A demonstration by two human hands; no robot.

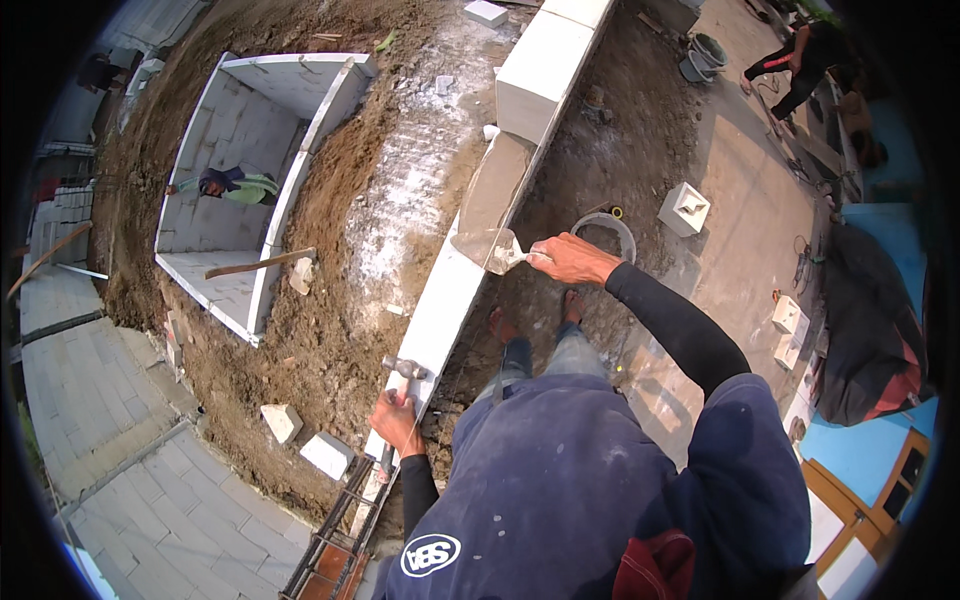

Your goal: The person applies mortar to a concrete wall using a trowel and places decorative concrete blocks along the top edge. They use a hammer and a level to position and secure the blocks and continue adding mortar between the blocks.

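Note:
A row of white blocks (432,318) forms a narrow wall running from the lower middle to the top. My right hand (578,259) is closed round the handle of a trowel (486,249), whose blade lies at the near end of a bed of grey mortar (497,188) on the wall top. Beyond the mortar sits a larger white block (535,85). Lower down, my left hand (398,424) grips a hammer (404,367) by its handle, over the wall top. The hammer's metal head points away from me.
A round bucket (625,240) stands right of the wall, near a hollow white block (685,209). Left is a block-lined pit (285,215) with a person (240,187) in it. Steel rebar (322,545) lies at the lower left. Another person (795,70) is at the upper right.

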